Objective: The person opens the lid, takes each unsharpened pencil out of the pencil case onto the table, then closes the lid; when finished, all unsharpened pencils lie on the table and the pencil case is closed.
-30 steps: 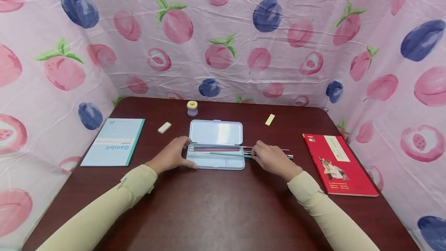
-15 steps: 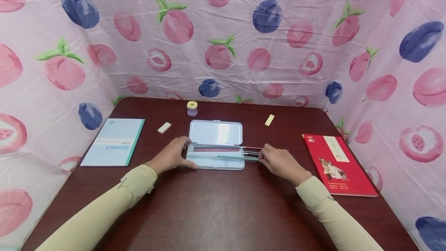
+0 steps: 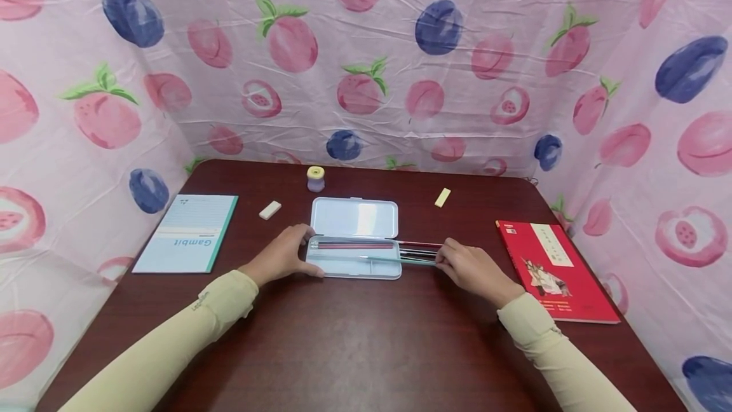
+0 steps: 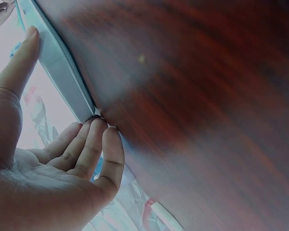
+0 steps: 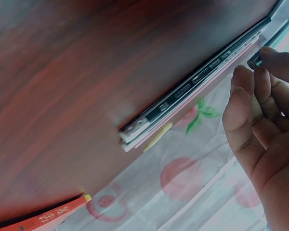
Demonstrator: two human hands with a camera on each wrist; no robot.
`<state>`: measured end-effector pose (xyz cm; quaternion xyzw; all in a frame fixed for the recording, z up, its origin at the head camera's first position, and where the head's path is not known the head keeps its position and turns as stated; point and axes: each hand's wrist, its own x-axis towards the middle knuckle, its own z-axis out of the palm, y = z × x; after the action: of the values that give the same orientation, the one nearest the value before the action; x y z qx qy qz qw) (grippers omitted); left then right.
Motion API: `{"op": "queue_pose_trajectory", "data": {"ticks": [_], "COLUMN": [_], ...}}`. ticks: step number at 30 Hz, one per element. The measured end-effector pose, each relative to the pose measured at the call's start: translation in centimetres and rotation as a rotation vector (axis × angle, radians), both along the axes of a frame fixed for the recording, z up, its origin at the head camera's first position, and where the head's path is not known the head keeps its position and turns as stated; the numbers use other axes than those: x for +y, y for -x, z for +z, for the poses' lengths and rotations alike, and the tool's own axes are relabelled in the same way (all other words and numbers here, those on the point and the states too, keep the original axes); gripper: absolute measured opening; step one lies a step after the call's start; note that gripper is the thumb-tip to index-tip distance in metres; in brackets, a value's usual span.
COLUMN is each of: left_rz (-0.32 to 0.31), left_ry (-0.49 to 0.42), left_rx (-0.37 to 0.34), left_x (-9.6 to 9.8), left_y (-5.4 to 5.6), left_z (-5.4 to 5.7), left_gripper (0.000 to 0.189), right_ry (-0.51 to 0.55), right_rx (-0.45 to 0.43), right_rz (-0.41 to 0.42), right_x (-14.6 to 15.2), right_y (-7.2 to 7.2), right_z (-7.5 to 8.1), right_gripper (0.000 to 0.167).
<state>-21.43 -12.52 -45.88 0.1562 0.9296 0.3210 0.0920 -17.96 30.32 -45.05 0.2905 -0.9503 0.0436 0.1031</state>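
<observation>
A pale blue pencil case (image 3: pixel 337 266) lies open on the dark table, its lid (image 3: pixel 343 216) laid back on the far side. My left hand (image 3: pixel 282 253) holds its left end, thumb at the near side and fingers at the corner beyond. Slanting over the case's right edge is a thin green pencil (image 3: pixel 407 261), whose outer end my right hand (image 3: pixel 470 270) pinches between thumb and fingertips. Several dark and red pencils (image 3: pixel 354 245) lie along the back of the case and stick out past its right end. Their black printed sides (image 5: pixel 197 77) show in the right wrist view.
A blue-white notebook (image 3: pixel 189 234) lies at the left and a red book (image 3: pixel 557 272) at the right. Behind the case are a white eraser (image 3: pixel 270 210), a small yellow-topped lilac container (image 3: pixel 316 179) and a yellow strip (image 3: pixel 443 197). A fruit-print cloth (image 3: pixel 366 94) surrounds the table.
My right hand has moved to the right, drawing the green pencil along so less of it lies over the case. The left hand and the case have stayed in place.
</observation>
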Motion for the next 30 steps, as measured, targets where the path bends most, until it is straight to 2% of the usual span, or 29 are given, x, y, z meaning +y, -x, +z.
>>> {"op": "queue_pose_trajectory", "data": {"ticks": [16,23,30], "left_rz": [0.002,-0.004,-0.016], "left_ry": [0.005,0.002,0.006], "left_rx": [-0.006,0.001,0.018], "left_x": [0.1,0.0,0.0], "left_y": [-0.1,-0.1,-0.1], "left_z": [0.2,0.2,0.2], "left_gripper": [0.092,0.092,0.091], "right_ry": [0.068,0.059,0.06], "right_rx": [-0.014,-0.048,-0.042], "right_rz": [-0.02,-0.039,-0.039], "right_x": [2.8,3.6,4.0], "right_y": [-0.9,-1.1,-1.3], "right_z": [0.0,0.0,-0.2], "right_gripper": [0.026,0.025,0.025]}}
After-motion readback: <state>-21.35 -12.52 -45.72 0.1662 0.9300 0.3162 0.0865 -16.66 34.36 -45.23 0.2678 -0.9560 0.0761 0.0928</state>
